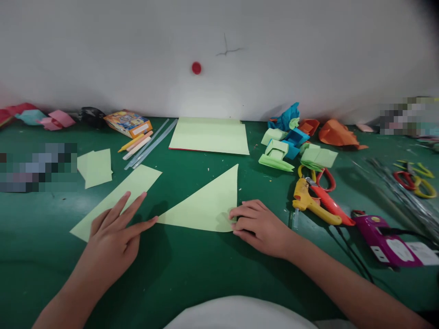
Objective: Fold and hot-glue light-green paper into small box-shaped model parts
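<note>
A pale green sheet of paper, folded into a triangle, lies on the green table between my hands. My left hand is open, its fingers spread; one outstretched fingertip touches the triangle's left point. Under and beyond that hand is a separate pale green paper strip, partly covered by the fingers. At the triangle's lower right corner, my right hand has its fingers curled in and closed on the paper's edge.
A stack of pale green paper lies by the wall. Small cut papers, glue sticks and a box are left. Folded paper pieces, a yellow glue gun, a purple power strip and scissors are right.
</note>
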### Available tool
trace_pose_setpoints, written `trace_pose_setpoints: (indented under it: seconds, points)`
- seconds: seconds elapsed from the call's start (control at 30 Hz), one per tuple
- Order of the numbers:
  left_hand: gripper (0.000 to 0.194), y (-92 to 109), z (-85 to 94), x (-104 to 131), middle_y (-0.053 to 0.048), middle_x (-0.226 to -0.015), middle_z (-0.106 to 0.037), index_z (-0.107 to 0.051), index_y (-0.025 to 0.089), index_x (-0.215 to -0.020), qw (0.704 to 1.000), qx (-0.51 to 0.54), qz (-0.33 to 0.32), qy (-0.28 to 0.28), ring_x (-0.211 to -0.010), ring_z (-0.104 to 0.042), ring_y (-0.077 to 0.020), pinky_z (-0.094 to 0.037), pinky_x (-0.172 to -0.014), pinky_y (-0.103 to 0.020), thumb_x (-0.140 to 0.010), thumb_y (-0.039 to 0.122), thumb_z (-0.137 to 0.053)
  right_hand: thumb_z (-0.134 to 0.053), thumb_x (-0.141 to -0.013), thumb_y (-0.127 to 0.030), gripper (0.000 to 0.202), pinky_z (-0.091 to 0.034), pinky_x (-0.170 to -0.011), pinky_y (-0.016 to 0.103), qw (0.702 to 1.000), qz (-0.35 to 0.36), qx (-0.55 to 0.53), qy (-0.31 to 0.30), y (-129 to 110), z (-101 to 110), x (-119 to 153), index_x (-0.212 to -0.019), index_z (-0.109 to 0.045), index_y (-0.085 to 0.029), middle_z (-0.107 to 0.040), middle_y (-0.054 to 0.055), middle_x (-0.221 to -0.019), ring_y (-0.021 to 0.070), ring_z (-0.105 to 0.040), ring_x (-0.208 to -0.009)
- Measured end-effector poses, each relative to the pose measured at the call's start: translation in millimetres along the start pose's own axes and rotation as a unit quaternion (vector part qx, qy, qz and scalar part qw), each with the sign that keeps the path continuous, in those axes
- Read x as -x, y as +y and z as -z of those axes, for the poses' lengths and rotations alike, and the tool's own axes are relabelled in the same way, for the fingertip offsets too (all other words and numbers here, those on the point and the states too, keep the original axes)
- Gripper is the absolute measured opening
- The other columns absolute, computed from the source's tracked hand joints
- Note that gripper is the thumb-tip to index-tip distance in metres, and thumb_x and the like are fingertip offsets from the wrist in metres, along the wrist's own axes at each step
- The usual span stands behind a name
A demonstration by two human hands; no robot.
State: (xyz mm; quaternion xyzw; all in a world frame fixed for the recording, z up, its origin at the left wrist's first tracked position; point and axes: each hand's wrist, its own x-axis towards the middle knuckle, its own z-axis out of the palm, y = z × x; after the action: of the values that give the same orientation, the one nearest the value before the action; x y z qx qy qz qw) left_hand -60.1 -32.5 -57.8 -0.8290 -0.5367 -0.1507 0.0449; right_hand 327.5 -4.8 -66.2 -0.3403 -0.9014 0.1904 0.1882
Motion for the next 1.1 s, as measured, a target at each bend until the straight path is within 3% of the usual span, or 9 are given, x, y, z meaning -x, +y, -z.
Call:
trace_pose_setpoints:
  seconds: [0.13, 0.27, 0.37, 0.5, 0.67, 0.77, 0.87, 0.97, 1.1]
  points:
    - [0.051, -6.0, -4.0, 19.5, 0.007, -0.166, -0.035, -0.064, 0.045, -0.133, 1.0, 0.007, 0.025, -0.004, -0.151, -0.03, -0.0479, -0.04, -0.108, -0.076, -0.096, 0.016, -0.045, -0.056, -0.103, -0.026, 0.016, -0.037, -0.107, 0.049, 1.0, -0.009, -0.002, 0.002, -0.1, -1.8, 1.3, -0.094, -0.068, -0.024, -0.073, 0.005, -0.12, 0.0224, -0.061, -0.109]
    - [0.049, -6.8, 1.6, 33.5, 0.005, -0.166, -0.034, -0.068, 0.041, -0.128, 0.999, 0.001, 0.044, 0.001, -0.152, -0.028, -0.0477, -0.038, -0.109, -0.075, -0.095, 0.015, -0.043, -0.056, -0.103, -0.026, 0.014, -0.038, -0.106, 0.05, 1.0, -0.006, 0.001, 0.011, 1.1, -3.6, 2.8, -0.095, -0.068, -0.024, -0.073, 0.005, -0.118, 0.0234, -0.061, -0.108]
    - [0.046, -6.5, 9.5, 31.0, -0.001, -0.166, -0.035, -0.071, 0.034, -0.123, 0.999, -0.019, 0.031, -0.013, -0.153, -0.028, -0.044, -0.037, -0.111, -0.069, -0.095, 0.012, -0.043, -0.056, -0.103, -0.026, 0.015, -0.038, -0.107, 0.051, 1.0, -0.006, -0.004, 0.012, 1.3, -4.4, 2.9, -0.095, -0.068, -0.024, -0.072, 0.005, -0.117, 0.0236, -0.06, -0.108]
    - [0.048, -3.6, 12.9, 13.4, 0.001, -0.163, -0.043, -0.063, 0.036, -0.133, 0.999, -0.034, -0.01, -0.031, -0.15, -0.038, -0.0362, -0.041, -0.111, -0.059, -0.094, 0.016, -0.044, -0.055, -0.103, -0.025, 0.014, -0.038, -0.105, 0.05, 1.0, -0.011, -0.007, 0.001, -3.1, -1.8, 0.2, -0.096, -0.067, -0.024, -0.071, 0.005, -0.117, 0.0236, -0.059, -0.108]
    - [0.05, 25.8, -2.7, -19.4, -0.004, -0.153, -0.056, -0.052, 0.025, -0.149, 0.995, -0.014, -0.07, -0.07, -0.138, -0.055, -0.0284, -0.053, -0.105, -0.044, -0.1, 0.026, -0.041, -0.052, -0.103, -0.035, 0.02, -0.038, -0.095, 0.045, 1.0, -0.006, -0.015, -0.02, -11.9, 11.6, -5.5, -0.095, -0.065, -0.022, -0.07, 0.006, -0.112, 0.024, -0.057, -0.104]
    - [0.049, 49.6, -15.4, -32.3, -0.009, -0.149, -0.059, -0.06, 0.017, -0.143, 0.991, -0.024, -0.073, -0.106, -0.133, -0.06, -0.0318, -0.056, -0.104, -0.048, -0.102, 0.033, -0.037, -0.044, -0.105, -0.05, 0.038, -0.037, -0.089, 0.042, 0.999, 0.004, -0.023, -0.041, -15.2, 20.0, -9.8, -0.094, -0.064, -0.021, -0.068, 0.007, -0.106, 0.0237, -0.055, -0.098]
    - [0.05, 66.4, -23.4, -35.4, -0.013, -0.15, -0.057, -0.064, 0.015, -0.138, 0.989, -0.057, -0.031, -0.135, -0.137, -0.056, -0.0348, -0.055, -0.105, -0.052, -0.098, 0.022, -0.035, -0.033, -0.106, -0.056, 0.052, -0.033, -0.085, 0.042, 0.998, -0.006, -0.01, -0.055, -19.1, 23.3, -18.8, -0.092, -0.067, -0.02, -0.068, 0.007, -0.095, 0.0224, -0.054, -0.089]
    - [0.052, 74.8, -25.6, -34.6, -0.015, -0.155, -0.051, -0.066, 0.016, -0.133, 0.987, -0.074, -0.009, -0.144, -0.144, -0.049, -0.0364, -0.053, -0.107, -0.054, -0.09, 0.011, -0.037, -0.029, -0.107, -0.057, 0.056, -0.028, -0.086, 0.044, 0.998, -0.02, 0.029, -0.042, -24.7, 20.0, -38.1, -0.121, -0.068, -0.019, -0.07, 0.008, -0.096, 0.0241, -0.056, -0.089]
    - [0.051, 77.3, -25.7, -35.4, -0.018, -0.156, -0.049, -0.068, 0.017, -0.129, 0.984, -0.085, -0.009, -0.156, -0.145, -0.046, -0.0385, -0.052, -0.108, -0.057, -0.089, 0.01, -0.038, -0.03, -0.104, -0.064, 0.074, -0.028, -0.088, 0.047, 0.988, -0.035, 0.129, -0.08, -30.7, 7.3, -78.2, -0.153, -0.046, -0.011, -0.075, 0.016, -0.098, 0.0313, -0.059, -0.093]
